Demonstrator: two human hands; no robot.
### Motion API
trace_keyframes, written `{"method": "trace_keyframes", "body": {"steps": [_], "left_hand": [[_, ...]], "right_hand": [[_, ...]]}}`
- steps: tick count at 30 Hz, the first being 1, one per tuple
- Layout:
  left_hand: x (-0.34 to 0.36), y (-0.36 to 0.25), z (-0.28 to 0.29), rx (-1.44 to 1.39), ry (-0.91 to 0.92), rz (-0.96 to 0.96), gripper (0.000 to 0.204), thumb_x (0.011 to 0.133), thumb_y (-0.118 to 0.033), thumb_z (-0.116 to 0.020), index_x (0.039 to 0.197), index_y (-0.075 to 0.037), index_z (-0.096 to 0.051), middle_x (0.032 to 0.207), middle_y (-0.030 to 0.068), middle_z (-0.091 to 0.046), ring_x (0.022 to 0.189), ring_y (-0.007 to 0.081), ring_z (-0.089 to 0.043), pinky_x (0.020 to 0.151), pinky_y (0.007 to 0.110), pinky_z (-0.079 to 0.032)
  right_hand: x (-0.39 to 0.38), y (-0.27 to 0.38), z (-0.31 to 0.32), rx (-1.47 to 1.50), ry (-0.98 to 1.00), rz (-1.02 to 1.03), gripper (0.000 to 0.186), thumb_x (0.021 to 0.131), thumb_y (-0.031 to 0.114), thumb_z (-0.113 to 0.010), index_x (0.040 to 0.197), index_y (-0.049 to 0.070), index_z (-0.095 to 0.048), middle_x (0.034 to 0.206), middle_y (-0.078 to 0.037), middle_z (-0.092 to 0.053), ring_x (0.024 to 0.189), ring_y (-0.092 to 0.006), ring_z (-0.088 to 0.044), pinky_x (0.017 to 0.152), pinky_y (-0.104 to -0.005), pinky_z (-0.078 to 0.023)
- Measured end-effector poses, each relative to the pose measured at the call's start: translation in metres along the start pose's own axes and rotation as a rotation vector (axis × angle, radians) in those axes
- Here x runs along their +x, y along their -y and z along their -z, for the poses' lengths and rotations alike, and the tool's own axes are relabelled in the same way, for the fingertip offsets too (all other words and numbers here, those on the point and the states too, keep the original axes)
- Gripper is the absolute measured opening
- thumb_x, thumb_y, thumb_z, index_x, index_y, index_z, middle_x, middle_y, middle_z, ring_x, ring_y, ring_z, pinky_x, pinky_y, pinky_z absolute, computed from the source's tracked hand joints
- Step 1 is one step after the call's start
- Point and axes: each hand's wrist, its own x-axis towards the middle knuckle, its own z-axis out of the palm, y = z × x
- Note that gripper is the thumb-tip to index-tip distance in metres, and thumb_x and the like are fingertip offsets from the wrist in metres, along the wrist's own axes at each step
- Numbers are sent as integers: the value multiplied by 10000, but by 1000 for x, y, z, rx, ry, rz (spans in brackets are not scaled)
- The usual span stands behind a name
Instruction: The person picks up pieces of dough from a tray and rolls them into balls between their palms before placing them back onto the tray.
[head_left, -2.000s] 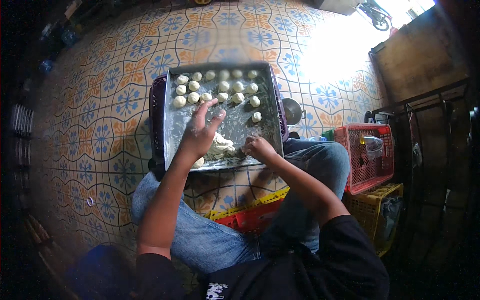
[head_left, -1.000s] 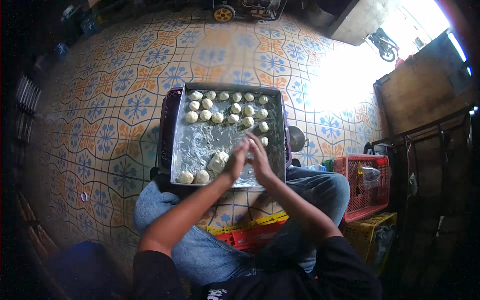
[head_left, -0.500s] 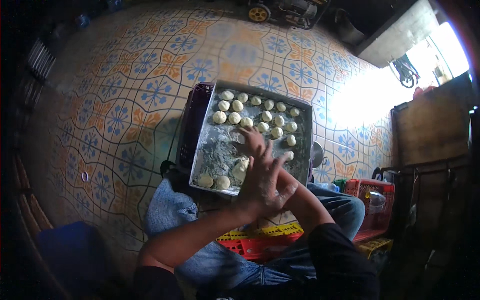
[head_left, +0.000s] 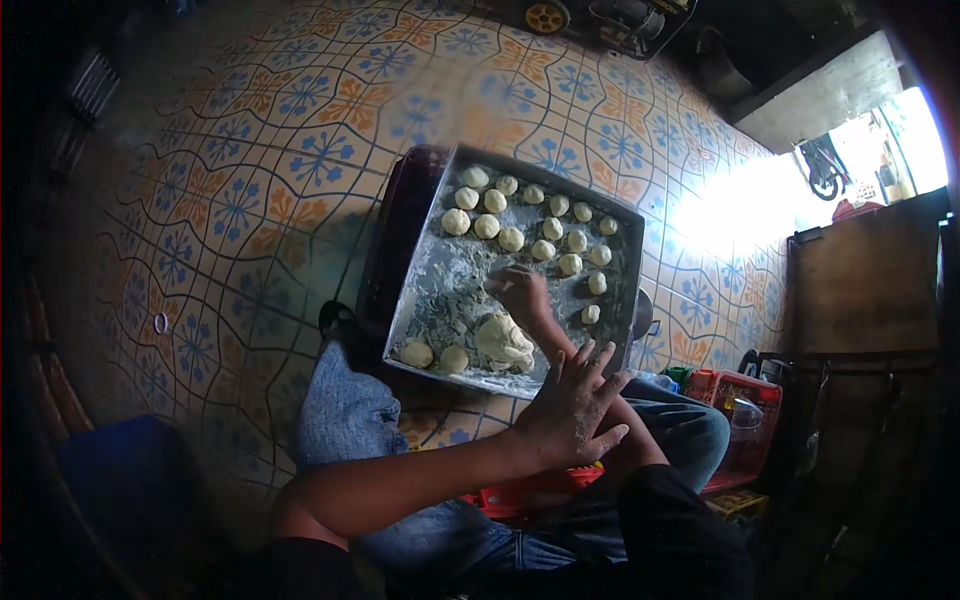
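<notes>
My left hand (head_left: 575, 415), dusted with flour, is open with spread fingers over my right forearm; I cannot tell whether it touches it. My right hand (head_left: 516, 287) is over the floured middle of the metal tray (head_left: 438, 290), its fingers bent and blurred, so their grip is unclear. Just below it lies a large, uneven dough lump (head_left: 504, 344). Many round dough balls (head_left: 486, 226) sit in rows along the tray's back and right, and two more (head_left: 418, 354) lie at the near-left corner.
The tray rests on a dark purple crate (head_left: 400, 225) on patterned tiles (head_left: 320, 160). Red crates (head_left: 748, 430) and a metal pan (head_left: 642, 315) are at the right, beside a wooden board (head_left: 860, 290). A wheeled machine (head_left: 640, 20) stands at the back, a blue object (head_left: 120, 470) at lower left.
Two seconds ago both hands were apart in the tray; they then came together. Now my left hand has drawn back toward me over my right forearm. The view has turned, so the tray appears tilted.
</notes>
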Motion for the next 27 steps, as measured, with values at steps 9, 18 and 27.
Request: {"method": "trace_keyframes", "body": {"steps": [9,18,27], "left_hand": [[-2,-3,-20,45,136,37,698,940,-450,-643,1481,-57,-443,1544,273,-341,1486,473,-276,1178,682,-224],[1,-8,-12,60,237,-3,715,945,-450,-640,1488,-49,-404,1526,260,-357,1485,445,-286,1171,688,-239],[0,-3,-13,75,221,22,684,938,-426,-641,1460,-43,-422,1514,239,-385,1474,439,-305,1166,703,-231]], "right_hand": [[31,-11,-21,-193,-78,470,230,777,75,-724,1000,101,-777,989,-115,-728,967,-347,-649,914,-450,-519],[11,-36,-2,-96,35,580,206,809,123,-747,1013,122,-778,1067,-75,-715,996,-290,-649,932,-391,-506],[39,-6,-11,-110,-247,272,299,831,76,-660,1115,87,-752,1100,-140,-729,1081,-369,-640,883,-457,-550]]}}
